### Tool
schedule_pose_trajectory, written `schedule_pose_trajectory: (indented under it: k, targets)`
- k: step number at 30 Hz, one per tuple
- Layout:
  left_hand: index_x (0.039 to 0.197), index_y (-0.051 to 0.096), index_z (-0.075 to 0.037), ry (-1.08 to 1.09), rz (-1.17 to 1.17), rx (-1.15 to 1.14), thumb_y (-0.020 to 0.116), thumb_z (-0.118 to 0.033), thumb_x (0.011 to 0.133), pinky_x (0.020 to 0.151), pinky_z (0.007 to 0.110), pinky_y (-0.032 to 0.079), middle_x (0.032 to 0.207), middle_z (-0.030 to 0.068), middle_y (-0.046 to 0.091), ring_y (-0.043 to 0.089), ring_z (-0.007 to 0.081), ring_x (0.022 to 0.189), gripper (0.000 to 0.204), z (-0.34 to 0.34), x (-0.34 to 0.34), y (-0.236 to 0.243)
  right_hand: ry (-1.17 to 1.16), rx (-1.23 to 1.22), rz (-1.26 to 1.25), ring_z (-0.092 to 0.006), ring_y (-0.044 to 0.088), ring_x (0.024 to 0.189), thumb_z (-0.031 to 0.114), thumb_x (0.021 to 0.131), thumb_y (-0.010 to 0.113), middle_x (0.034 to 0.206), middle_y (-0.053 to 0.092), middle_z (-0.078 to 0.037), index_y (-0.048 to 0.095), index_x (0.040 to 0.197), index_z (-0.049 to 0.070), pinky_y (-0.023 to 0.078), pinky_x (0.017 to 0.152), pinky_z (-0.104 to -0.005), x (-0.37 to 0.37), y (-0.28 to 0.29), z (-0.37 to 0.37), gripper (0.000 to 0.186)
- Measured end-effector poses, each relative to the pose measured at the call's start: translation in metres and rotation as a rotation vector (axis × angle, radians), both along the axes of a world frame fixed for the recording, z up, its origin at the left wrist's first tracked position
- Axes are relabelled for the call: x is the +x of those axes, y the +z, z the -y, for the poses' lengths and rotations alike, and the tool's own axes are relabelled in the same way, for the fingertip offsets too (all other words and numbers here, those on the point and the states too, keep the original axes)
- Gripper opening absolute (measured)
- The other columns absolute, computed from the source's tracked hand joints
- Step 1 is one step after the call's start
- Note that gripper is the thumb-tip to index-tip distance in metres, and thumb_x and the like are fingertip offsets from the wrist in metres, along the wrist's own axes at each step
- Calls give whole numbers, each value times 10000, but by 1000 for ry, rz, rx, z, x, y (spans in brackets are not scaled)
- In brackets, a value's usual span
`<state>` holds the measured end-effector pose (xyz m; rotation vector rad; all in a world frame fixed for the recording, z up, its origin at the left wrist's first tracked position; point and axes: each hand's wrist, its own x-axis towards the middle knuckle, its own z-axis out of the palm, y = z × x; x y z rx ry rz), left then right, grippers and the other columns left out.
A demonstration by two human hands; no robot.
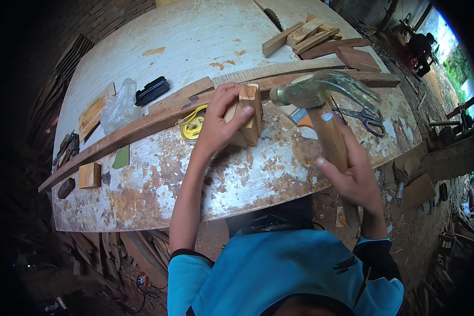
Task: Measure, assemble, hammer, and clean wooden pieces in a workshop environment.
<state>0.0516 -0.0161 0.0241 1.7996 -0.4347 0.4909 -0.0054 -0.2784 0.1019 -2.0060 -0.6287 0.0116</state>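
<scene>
My left hand (221, 118) is wrapped round a small wooden block assembly (252, 124) and steadies it upright on the worn workbench (226, 197). The thumb lies across its front face. Raised to the right of the block is a claw hammer (329, 129), its wooden handle gripped in my right hand (353, 168). The hammer's round striking face points left toward the block's top, apart from it. Beside my left wrist lies a yellow tape measure (193, 126), partly hidden. An orange-handled tool with a flat metal blade (300, 117) lies partly behind the hammer.
A long wooden strip (137, 130) crosses the bench behind my hands. Dark-handled scissors (371, 122) lie at right. Wood offcuts (308, 37) are piled near a saw blade (273, 18). At left are a plastic bag (122, 105), a black case (152, 90) and a small wooden block (89, 175).
</scene>
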Motion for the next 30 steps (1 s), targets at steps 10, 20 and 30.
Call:
schedule_pose_trajectory:
  k: [10,20,30]
  targets:
    - [1021,622,-3,42,94,84,684,-196,736,882,337,403,1062,138,537,523,259,1005,349,-10,1,-6,-3,-117,-49,-298,621,803,80,805,565,919,581,-205,381,1258,6,474,697,-379,-2,-5,4,494]
    - [1026,601,12,53,159,70,641,-193,759,861,329,412,1036,147,541,530,256,977,339,-11,6,-6,53,-129,-241,-327,557,906,127,778,568,957,545,-212,424,1197,-16,426,807,-392,16,-47,-5,465]
    - [1056,558,23,107,44,-47,608,-248,794,845,338,402,1004,147,541,523,264,929,380,-21,-3,-20,-130,83,-69,-237,616,781,61,785,581,840,589,-171,406,1210,-6,467,689,-357,-5,7,-21,464]
